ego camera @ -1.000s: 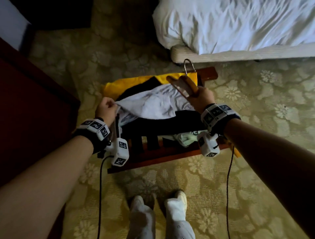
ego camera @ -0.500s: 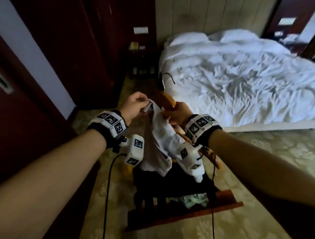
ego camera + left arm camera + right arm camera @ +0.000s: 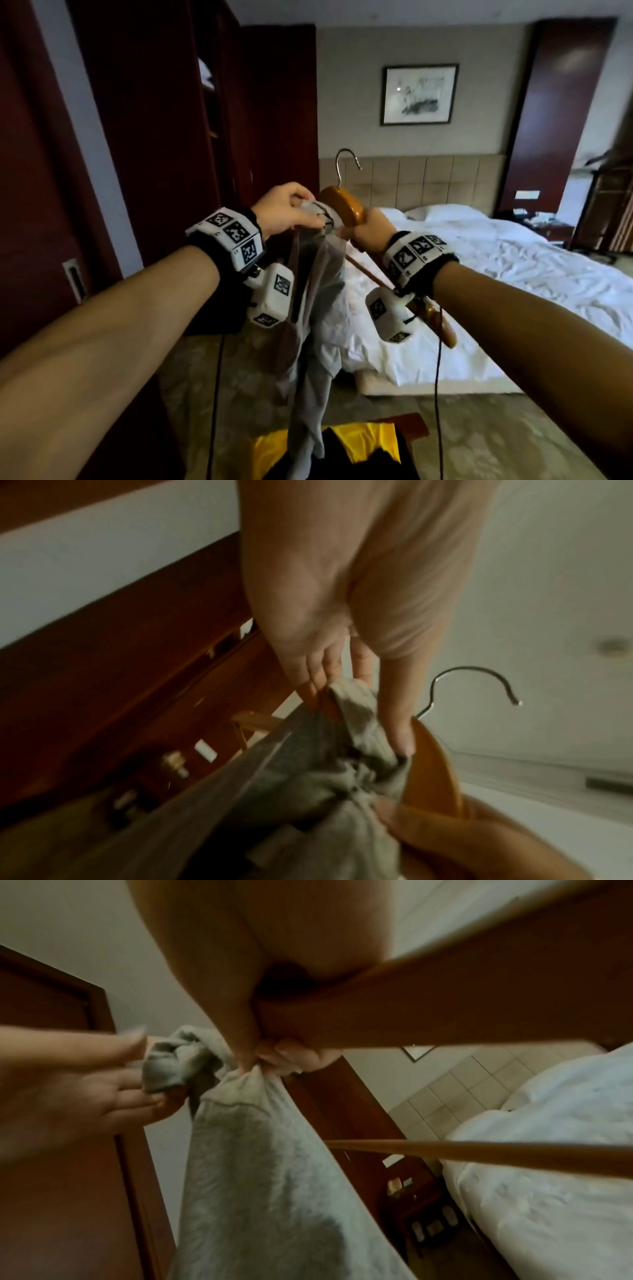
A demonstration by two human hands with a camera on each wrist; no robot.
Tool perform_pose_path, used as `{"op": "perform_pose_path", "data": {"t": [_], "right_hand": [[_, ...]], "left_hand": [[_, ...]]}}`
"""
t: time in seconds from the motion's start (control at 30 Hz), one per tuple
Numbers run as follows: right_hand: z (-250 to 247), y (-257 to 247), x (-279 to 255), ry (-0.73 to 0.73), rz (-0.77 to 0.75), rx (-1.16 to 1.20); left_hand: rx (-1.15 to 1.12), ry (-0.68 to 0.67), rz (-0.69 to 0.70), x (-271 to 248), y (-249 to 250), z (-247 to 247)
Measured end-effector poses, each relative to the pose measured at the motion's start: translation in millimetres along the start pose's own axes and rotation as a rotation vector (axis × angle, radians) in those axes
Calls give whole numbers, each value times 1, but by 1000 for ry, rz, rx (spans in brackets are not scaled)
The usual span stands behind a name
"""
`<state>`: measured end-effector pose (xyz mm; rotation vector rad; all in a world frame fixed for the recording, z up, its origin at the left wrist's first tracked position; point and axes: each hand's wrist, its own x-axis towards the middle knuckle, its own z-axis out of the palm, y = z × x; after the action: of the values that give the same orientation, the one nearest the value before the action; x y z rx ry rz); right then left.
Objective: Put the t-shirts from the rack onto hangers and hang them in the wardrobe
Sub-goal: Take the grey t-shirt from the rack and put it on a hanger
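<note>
A grey t-shirt hangs bunched from a wooden hanger with a metal hook, held at chest height. My left hand pinches the shirt's gathered collar against the hanger's near arm. My right hand grips the hanger's other arm and nips a fold of the t-shirt with its fingertips. The hanger's lower bar crosses below the right wrist. Beneath, the rack holds a yellow garment and a black one.
Dark red wardrobe panels stand at the left, with an open gap showing shelves. A bed with white bedding fills the right. Patterned carpet lies between the bed and the rack. Black cables hang from both wrists.
Both hands lifted the grey t-shirt and hanger off the rack up to chest height. My view rose from the rack and floor to the room.
</note>
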<state>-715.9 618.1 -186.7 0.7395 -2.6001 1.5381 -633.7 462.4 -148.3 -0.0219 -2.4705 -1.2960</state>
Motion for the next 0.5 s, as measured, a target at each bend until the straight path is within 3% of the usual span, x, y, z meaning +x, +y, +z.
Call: {"op": "perform_pose_path", "data": {"t": [0.1, 0.2, 0.4, 0.5], "right_hand": [[-13, -25, 3, 27, -52, 5], [-23, -48, 0, 10, -115, 24], [-31, -78, -4, -5, -188, 25], [-38, -90, -5, 20, -206, 56]], "left_hand": [[304, 78, 64, -5, 9, -20], [445, 211, 132, -11, 17, -32], [426, 274, 132, -17, 22, -49], [300, 237, 44, -21, 20, -44]]}}
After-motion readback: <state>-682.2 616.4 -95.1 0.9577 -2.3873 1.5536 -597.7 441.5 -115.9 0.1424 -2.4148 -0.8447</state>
